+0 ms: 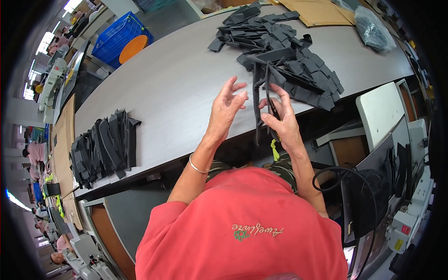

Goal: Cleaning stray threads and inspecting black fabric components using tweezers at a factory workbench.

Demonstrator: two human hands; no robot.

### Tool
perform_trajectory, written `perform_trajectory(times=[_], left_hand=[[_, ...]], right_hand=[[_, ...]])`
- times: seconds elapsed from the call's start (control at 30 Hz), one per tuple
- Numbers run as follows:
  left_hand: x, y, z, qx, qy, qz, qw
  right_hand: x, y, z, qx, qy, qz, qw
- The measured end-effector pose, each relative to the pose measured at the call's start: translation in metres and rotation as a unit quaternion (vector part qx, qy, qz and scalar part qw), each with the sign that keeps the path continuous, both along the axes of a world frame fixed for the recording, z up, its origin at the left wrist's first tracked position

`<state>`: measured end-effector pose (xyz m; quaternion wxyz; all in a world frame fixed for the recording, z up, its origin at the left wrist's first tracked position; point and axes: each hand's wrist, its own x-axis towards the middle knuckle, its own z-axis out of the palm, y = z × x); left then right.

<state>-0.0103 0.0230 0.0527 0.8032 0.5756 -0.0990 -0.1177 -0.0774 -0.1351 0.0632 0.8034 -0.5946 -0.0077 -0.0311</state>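
Note:
My left hand (225, 111) is raised over the table's near edge, fingers apart, with nothing in it. Just right of its fingertips hang dark grey fabric strips (257, 105), folded long and narrow. My right hand (286, 123) has its fingers curled around the strips' right side. It also holds a slim dark tool that looks like thread snips (274, 110), partly hidden by the fingers. A yellow-green ribbon (275, 149) dangles below that hand. Beyond the hands lies a heap of similar dark fabric pieces (275, 44), reaching close to the held strips.
On the pale table (172, 88), a row of dark fabric pieces (105, 144) lies at the left. Brown paper (317, 11) and a clear plastic bag (373, 29) lie far right. A blue crate (119, 39) stands beyond the table. A sewing machine (410, 205) is at my right.

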Motion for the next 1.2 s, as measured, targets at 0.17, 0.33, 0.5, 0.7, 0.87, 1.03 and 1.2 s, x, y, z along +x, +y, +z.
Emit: perform_trajectory(times=[0.17,0.33,0.5,0.7,0.87,1.03,1.2], left_hand=[[0.002,-0.009,0.003,0.037,0.029,-0.056,0.997],[0.007,-0.013,-0.014,0.010,0.043,-0.032,0.998],[0.023,-0.014,-0.060,0.203,0.014,-0.005,0.979],[0.022,-0.018,-0.079,0.280,-0.045,0.017,0.959],[0.023,-0.019,-0.078,0.300,-0.066,0.013,0.952],[0.023,-0.020,-0.077,0.334,-0.072,0.015,0.940],[0.022,-0.020,-0.078,0.310,-0.053,0.017,0.949]], right_hand=[[0.004,0.002,-0.018,0.004,-0.014,0.043,0.999],[0.010,-0.007,-0.065,-0.097,0.017,-0.031,0.995],[0.009,-0.022,-0.090,-0.334,0.046,-0.100,0.936],[-0.006,-0.035,-0.075,-0.435,0.065,-0.116,0.890],[-0.002,-0.032,-0.080,-0.515,-0.002,-0.119,0.849],[0.005,-0.023,-0.087,-0.626,-0.095,-0.154,0.759],[0.004,-0.022,-0.092,-0.636,-0.102,-0.158,0.749]])
